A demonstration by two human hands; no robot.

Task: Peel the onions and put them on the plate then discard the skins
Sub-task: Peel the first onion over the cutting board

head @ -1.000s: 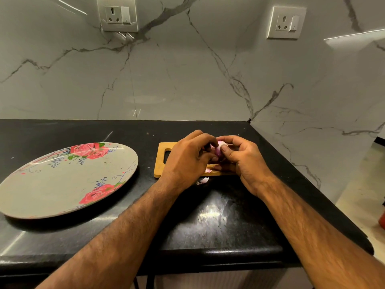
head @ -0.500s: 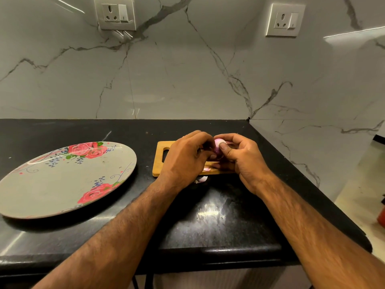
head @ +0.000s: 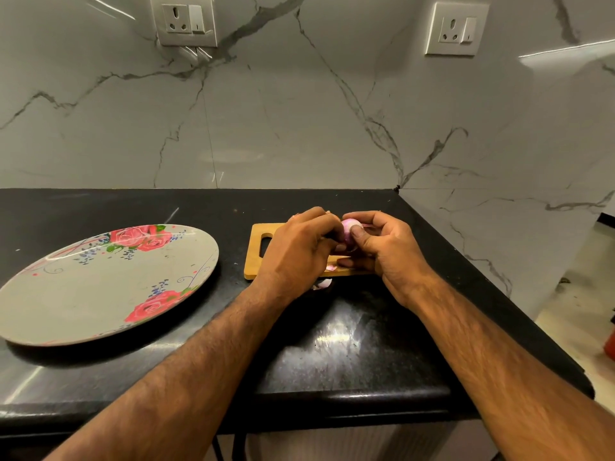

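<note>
Head view: pink glossy onion (head: 349, 229), half-hidden.

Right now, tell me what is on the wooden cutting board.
Both hands, left hand and right hand, hold an onion above the cutting board; a skin scrap lies there. The rest is covered.

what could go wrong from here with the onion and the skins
1. Both hands, left and right, pinch the small onion above the cutting board; if it slips it may roll across the black counter, whose right edge is close by.
2. One skin scrap already lies off the board on the counter; more may scatter and be missed when discarding.
3. The plate sits well to the left, so the peeled onion must be carried across.
</note>
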